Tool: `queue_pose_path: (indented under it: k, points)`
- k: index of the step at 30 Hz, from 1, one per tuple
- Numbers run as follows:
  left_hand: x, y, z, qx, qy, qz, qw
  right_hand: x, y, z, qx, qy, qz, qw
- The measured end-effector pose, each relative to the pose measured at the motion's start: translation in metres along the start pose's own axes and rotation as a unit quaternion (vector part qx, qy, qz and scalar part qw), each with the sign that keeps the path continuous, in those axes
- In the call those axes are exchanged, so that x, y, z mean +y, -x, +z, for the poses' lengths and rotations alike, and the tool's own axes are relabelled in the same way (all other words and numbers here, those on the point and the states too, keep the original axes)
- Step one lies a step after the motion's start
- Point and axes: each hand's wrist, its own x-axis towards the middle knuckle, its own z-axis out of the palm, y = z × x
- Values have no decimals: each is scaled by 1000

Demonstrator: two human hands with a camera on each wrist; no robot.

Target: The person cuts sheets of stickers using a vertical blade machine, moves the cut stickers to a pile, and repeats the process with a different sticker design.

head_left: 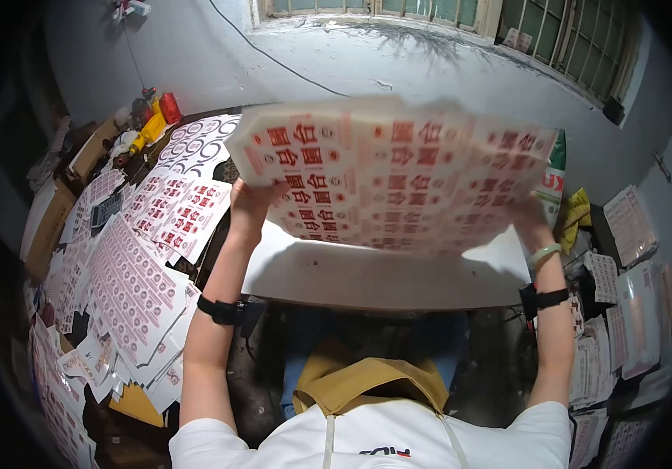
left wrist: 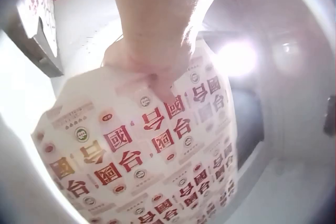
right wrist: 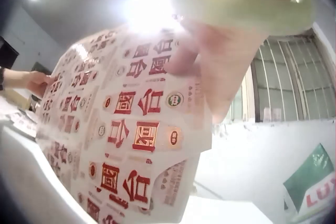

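Note:
A stack of large printed sheets (head_left: 398,176), white with rows of red characters, is held up over the white table. At its left edge the left hand (head_left: 254,207) grips it, the thumb across the printed face. The right hand (head_left: 530,215), blurred in the head view, holds the opposite edge. In the right wrist view the stack (right wrist: 121,113) bows between both hands, and its lower corners are fanned out of line. The left wrist view shows the thumb of the left hand (left wrist: 152,66) on the print, with the other fingers hidden behind the sheets.
Beneath the stack is a white tabletop (head_left: 383,273). Loose printed sheets (head_left: 136,289) cover the left side, near a calculator (head_left: 105,211) and a yellow bottle (head_left: 148,133). Bundled sheets (head_left: 631,223) lie at the right. A green and white bag (right wrist: 315,182) stands against the wall.

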Motion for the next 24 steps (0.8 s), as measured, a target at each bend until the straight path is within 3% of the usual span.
queue_pose_path:
  k: [2, 7, 8, 10, 11, 12, 14, 17, 18, 19, 20, 24]
  points:
    - [-37, -2, -3, 0, -1, 43, 999, 22, 13, 14, -43, -112, 0, 993]
    - [-41, -14, -3, -14, 7, 58, 998, 51, -5, 5, -40, -109, 30, 993]
    - [-36, -11, -1, -16, 8, 58, 998, 42, -1, 7, -38, -109, 31, 993]
    - [-12, -5, 6, 8, -22, 45, 999, 3, 5, 12, 25, 62, 61, 996]
    - [-1, 2, 13, 71, -13, 13, 997, -6, 13, 8, 6, 8, 32, 999]
    - [9, 8, 14, 53, 2, 31, 998, -17, 17, 5, 5, 9, 29, 1000]
    - [7, 13, 5, 29, -32, 43, 998, -28, 25, 6, -43, -162, 2, 986]
    - [-27, 20, 1, -2, 0, 23, 1000, 30, 30, -1, -59, -144, 24, 988]
    - [-33, 22, -2, -30, 1, 51, 998, 36, 31, 0, -68, -124, 32, 989]
    - [-36, 21, -6, -40, 19, 23, 999, 40, 31, 1, -72, -208, 45, 975]
    - [-33, 22, -8, -49, 36, -9, 998, 40, 32, 3, -54, -214, 34, 975]
    - [-42, 15, -14, -49, 23, 27, 998, 40, 30, 6, -46, -181, 6, 982]
